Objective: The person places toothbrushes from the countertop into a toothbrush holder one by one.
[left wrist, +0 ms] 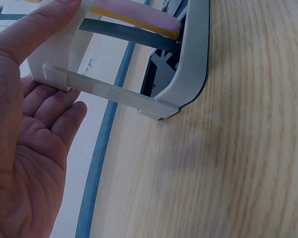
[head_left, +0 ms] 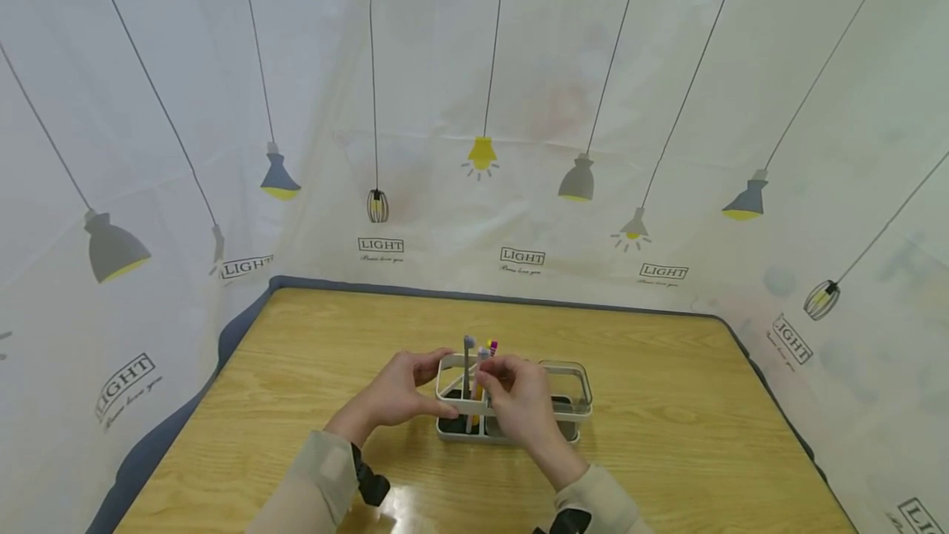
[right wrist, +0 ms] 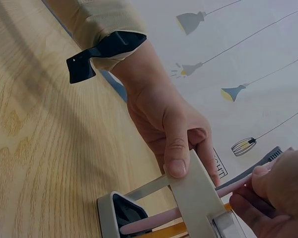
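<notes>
A white two-tier toothbrush holder (head_left: 567, 416) with a dark base stands on the table. My left hand (head_left: 404, 390) grips its upper tier at the left end, thumb on the near side and fingers behind, as the left wrist view shows. Upright in its left part are a dark grey toothbrush (head_left: 466, 365), a pink toothbrush (right wrist: 156, 220) and an orange-handled one (right wrist: 166, 231). With thumb and fingertips, my right hand (head_left: 521, 402) pinches the pink toothbrush near its neck, above the upper tier. The lower handles reach down into the base (left wrist: 194, 59).
The wooden table (head_left: 334, 320) spreads around the holder, with a dark blue edge at the back. A pale sheet (head_left: 445, 89) printed with hanging lamps rises behind and on both sides. Black straps with camera mounts (head_left: 371, 480) sit at the wrists.
</notes>
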A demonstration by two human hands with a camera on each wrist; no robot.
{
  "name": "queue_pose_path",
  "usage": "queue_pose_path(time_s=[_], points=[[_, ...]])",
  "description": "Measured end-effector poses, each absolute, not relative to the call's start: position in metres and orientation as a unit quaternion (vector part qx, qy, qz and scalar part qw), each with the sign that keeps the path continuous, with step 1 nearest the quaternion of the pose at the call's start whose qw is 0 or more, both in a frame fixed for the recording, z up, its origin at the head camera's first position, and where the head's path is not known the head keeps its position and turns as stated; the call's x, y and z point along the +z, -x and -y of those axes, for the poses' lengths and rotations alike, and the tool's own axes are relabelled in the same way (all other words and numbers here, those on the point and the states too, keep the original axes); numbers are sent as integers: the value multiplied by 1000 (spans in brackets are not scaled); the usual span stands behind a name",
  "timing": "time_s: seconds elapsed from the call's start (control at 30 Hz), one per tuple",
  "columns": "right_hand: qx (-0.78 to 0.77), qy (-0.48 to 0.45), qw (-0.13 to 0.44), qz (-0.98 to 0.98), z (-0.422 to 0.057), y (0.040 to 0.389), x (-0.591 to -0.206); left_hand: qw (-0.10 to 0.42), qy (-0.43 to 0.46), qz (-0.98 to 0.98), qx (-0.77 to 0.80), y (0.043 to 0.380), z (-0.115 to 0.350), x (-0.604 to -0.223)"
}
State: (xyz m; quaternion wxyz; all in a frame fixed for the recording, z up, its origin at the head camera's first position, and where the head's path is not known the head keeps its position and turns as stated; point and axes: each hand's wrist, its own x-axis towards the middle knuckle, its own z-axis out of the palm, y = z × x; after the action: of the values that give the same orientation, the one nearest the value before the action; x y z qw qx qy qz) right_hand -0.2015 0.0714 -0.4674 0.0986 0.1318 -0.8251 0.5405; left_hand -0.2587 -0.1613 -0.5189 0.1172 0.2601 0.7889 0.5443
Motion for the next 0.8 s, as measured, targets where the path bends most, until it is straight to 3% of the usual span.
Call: queue_pose_path(time_s=[0.6, 0.8], points=[[572, -91, 120, 806, -103, 205, -470, 125, -250, -794, 540, 259, 162, -521], [553, -79, 137, 818, -122, 208, -465, 102, -242, -834, 486, 253, 170, -518]])
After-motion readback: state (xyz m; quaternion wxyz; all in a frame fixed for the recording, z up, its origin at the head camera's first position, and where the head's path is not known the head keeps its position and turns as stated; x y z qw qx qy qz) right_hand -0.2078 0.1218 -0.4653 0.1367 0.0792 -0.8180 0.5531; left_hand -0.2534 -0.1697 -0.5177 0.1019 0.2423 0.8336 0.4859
